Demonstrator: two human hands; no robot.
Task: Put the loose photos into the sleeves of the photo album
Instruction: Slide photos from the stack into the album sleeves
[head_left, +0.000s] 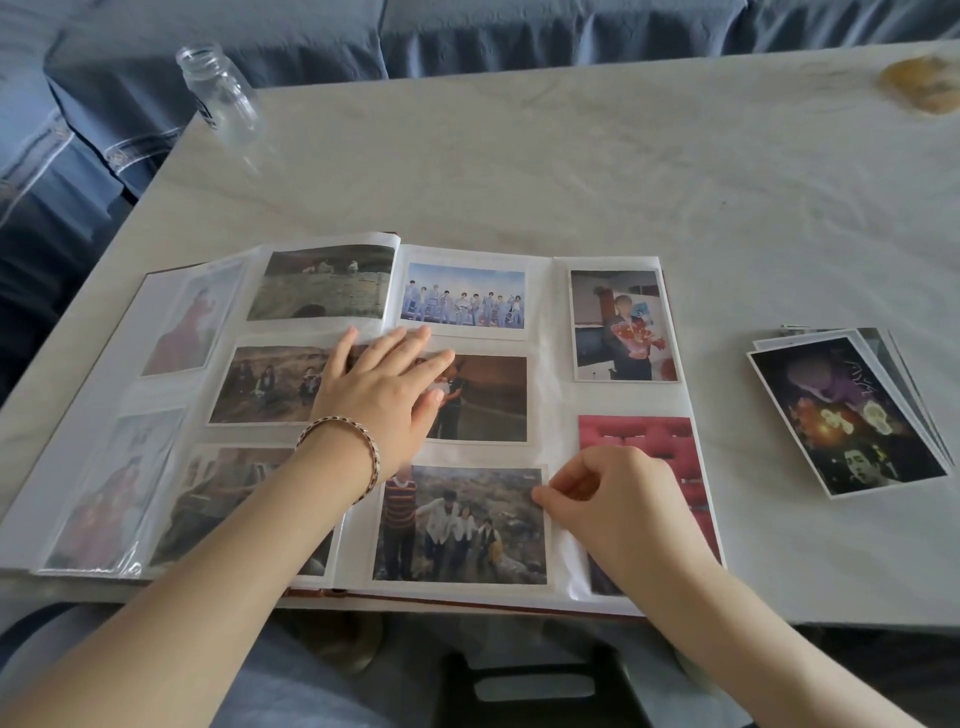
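Your left hand (382, 395) lies flat, steadying the album (551, 374) at the near edge of the table (519, 156). Your right hand (618, 499) seems to pinch the group photo (462, 525), seating it in its sleeve. Next, reach for the loose photos (847, 410) toward the right edge.

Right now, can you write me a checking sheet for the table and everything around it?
Surface: pale marbled table.
Job's things: album open flat, photos in its sleeves; stack of loose photos to its right, apart.
Clutter: glass jar at the far left corner; blurred brownish thing far right.
Hands: left hand flat on the album's middle; right hand pinches the bottom photo at its right edge.
Cables: nothing seen.
Surroundings: blue sofa behind the table.
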